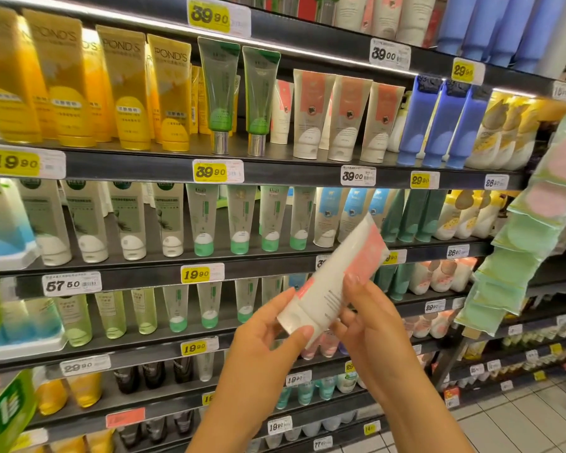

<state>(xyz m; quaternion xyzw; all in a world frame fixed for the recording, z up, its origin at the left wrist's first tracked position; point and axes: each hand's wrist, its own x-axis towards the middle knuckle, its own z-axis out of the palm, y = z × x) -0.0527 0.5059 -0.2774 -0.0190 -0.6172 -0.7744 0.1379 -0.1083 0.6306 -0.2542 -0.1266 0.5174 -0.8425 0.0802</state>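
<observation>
A white tube with a coral-pink panel is held tilted in front of the shop shelves, its cap end low on the left and its crimped end up to the right. My left hand pinches the cap end between thumb and fingers. My right hand grips the tube's middle from below, the thumb lying on its face. Matching white and coral tubes stand upright on the second shelf above.
Dark shelves carry rows of upright tubes: yellow ones at upper left, green ones, blue ones. Price tags line each shelf edge. Green hanging packets dangle on the right. White floor tiles show at lower right.
</observation>
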